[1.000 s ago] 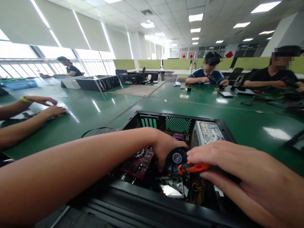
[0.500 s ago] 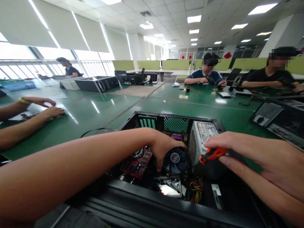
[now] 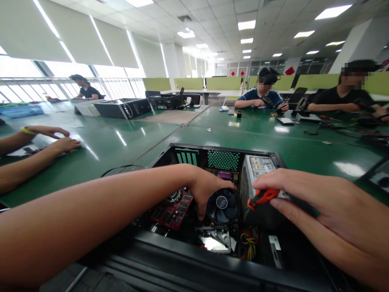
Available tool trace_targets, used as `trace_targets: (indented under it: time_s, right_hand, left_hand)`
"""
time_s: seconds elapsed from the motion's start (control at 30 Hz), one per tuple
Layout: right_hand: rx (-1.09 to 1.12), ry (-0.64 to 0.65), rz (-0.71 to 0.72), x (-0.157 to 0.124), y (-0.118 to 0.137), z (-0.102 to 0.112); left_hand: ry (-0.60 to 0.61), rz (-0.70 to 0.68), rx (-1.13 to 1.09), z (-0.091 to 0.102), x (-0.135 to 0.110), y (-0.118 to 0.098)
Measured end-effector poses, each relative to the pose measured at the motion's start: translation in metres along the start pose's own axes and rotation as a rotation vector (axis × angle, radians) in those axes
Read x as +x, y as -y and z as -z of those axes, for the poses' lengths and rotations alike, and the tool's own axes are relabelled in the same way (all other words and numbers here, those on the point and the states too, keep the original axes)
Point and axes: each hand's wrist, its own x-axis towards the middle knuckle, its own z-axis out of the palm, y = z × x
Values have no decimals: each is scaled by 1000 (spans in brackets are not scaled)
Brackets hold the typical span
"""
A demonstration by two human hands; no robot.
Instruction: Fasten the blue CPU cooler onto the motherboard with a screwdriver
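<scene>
L hand (image 3: 206, 190) is reaching into the case (image 3: 219, 149), gripping the fan (image 3: 224, 207) at the case's middle. R hand (image 3: 319, 211) is holding an orange screwdriver (image 3: 261, 197) over the PSU (image 3: 260, 164) in the case's right rear. Co-worker's hands (image 3: 65, 144) are resting on the table (image 3: 127, 138), left of the case.

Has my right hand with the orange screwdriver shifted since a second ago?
Yes. The right hand and its screwdriver drew rightward off the cooler fan; they are now in front of the power supply.
</scene>
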Motion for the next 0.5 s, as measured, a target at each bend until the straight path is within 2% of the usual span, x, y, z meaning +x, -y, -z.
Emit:
trace_targets:
  time_s: [0.3,0.5]
  right_hand:
    - [111,32,-34,4,6,-2]
    - [107,24,-66,4,2,-5]
  left_hand:
    - [-10,-22,-2,-2,-3,1]
    - [-13,-23,3,-2,-2,2]
